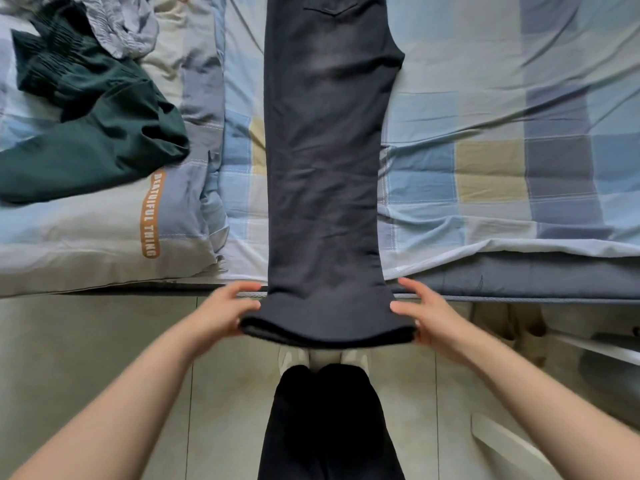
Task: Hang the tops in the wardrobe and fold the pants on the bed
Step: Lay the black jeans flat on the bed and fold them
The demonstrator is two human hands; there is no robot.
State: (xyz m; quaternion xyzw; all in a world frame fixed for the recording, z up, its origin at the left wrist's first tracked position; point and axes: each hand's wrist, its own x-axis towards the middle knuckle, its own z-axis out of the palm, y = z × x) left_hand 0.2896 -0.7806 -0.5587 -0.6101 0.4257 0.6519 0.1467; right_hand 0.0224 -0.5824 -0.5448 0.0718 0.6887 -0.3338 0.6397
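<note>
I see a pair of dark charcoal cotton pants (325, 161) laid flat lengthwise across the blue, grey and tan checked bedsheet (485, 150), legs stacked one on the other, hems hanging just over the bed's near edge. My left hand (225, 311) pinches the left corner of the hems, and my right hand (424, 315) grips the right corner. Well to the left, a crumpled dark green garment (93, 133) lies on a pale folded quilt (104, 237) with orange lettering.
</note>
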